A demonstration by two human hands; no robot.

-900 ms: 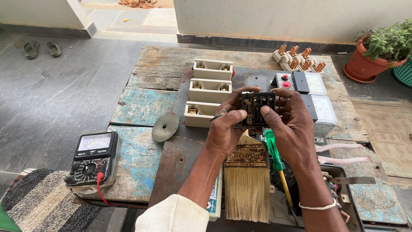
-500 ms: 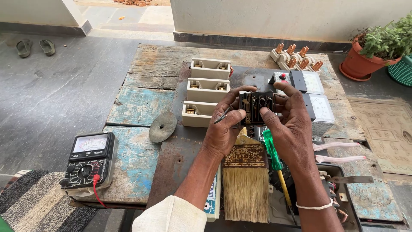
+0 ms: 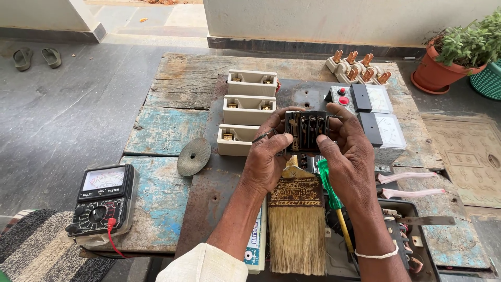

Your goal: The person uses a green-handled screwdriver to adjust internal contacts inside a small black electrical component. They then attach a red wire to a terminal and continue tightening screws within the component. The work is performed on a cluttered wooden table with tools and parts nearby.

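My left hand and my right hand together hold a small black electrical block with several metal contacts, lifted above the worn wooden table. The left hand also pinches a thin dark tool against the block's left side. Just below the hands lie a wide paintbrush and a green-handled screwdriver. Three cream fuse holders sit to the left of the block.
An analog multimeter with a red lead sits at the table's left front edge, a grey disc beside it. Two panel meters, copper-tipped fuse carriers, pink-handled pliers and a parts tray lie right. Potted plant far right.
The view has shifted slightly. Both hands still hold the black block, turning it a little; nothing was let go or picked up.
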